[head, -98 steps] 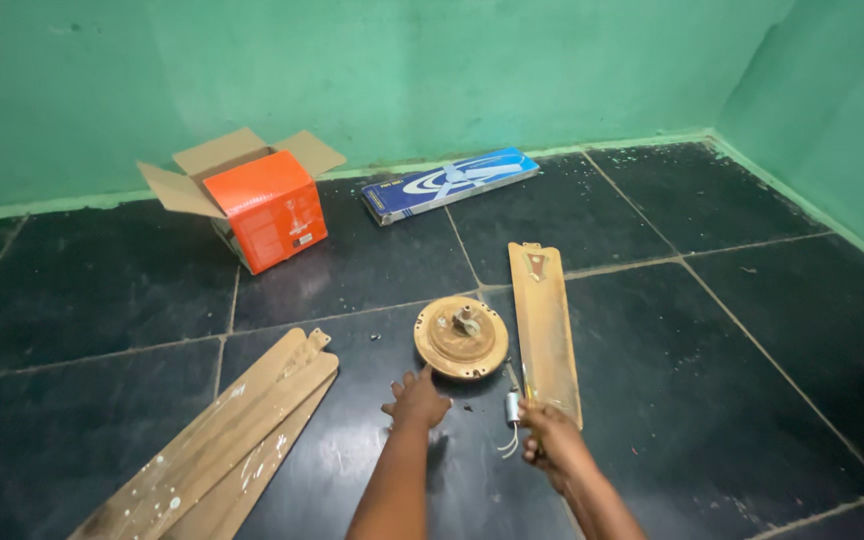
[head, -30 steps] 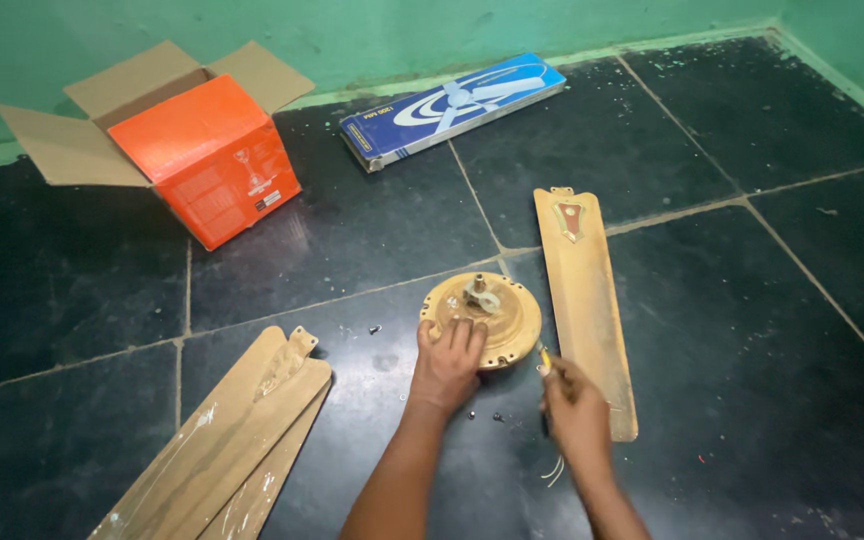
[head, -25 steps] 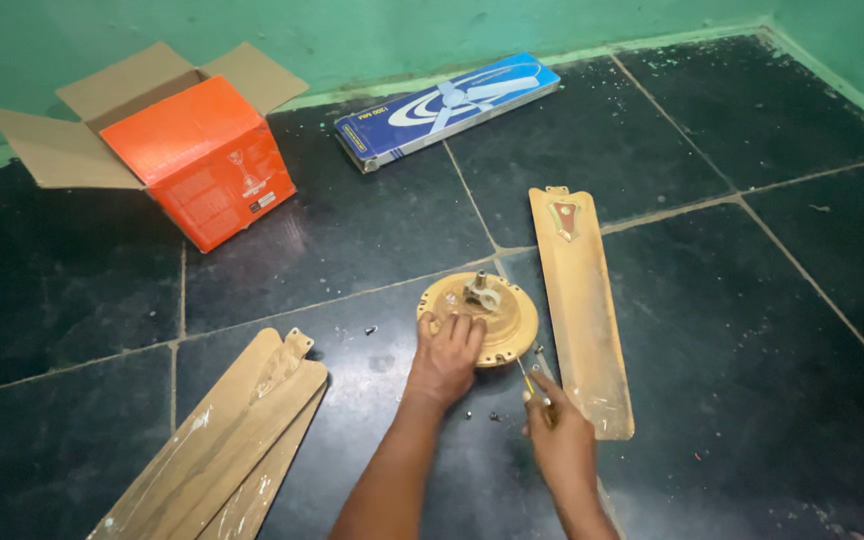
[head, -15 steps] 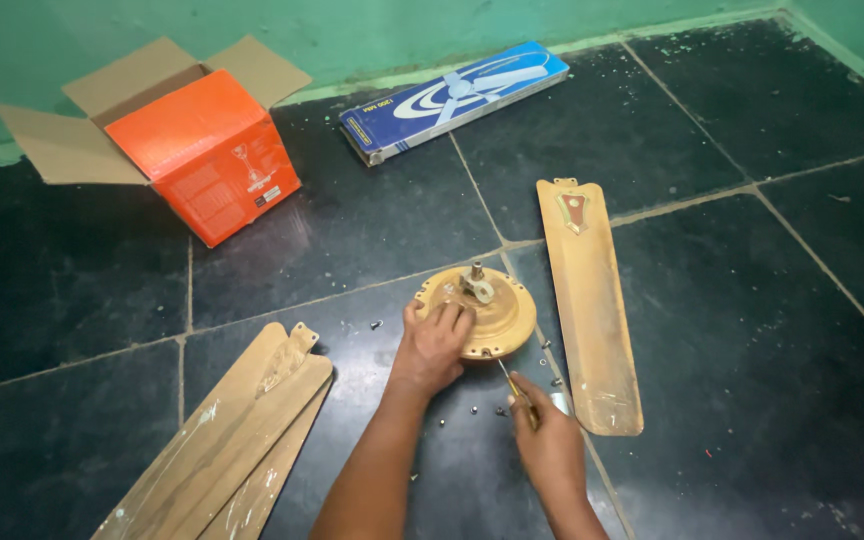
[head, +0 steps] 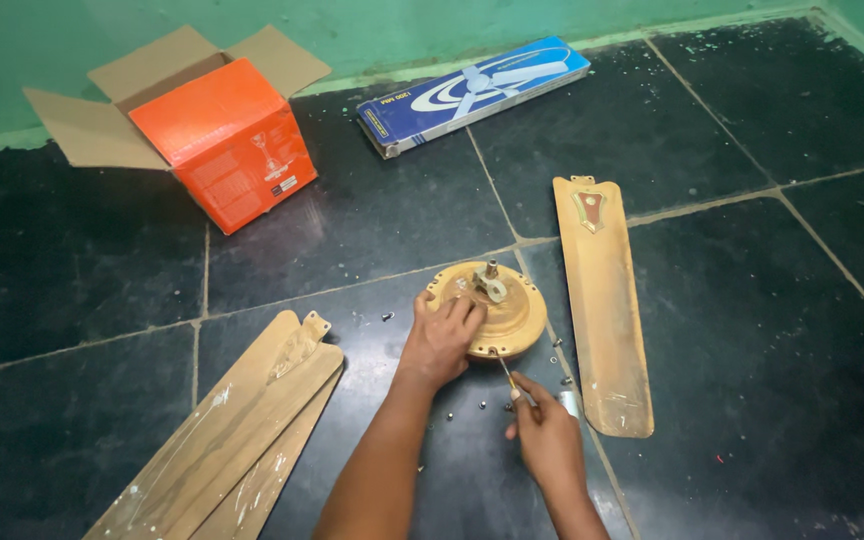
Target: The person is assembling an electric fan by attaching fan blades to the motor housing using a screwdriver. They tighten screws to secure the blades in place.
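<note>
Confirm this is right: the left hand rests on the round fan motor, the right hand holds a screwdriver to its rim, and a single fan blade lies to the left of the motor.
One detail is wrong. The head view shows the single fan blade lying to the right of the fan motor, not the left. The left hand does rest on the motor, and the right hand holds the screwdriver to its rim.

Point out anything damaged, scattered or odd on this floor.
Small screws lie loose around the motor. The stacked blades carry white paint splashes, and the orange box lies tipped on its side, flaps open.
</note>
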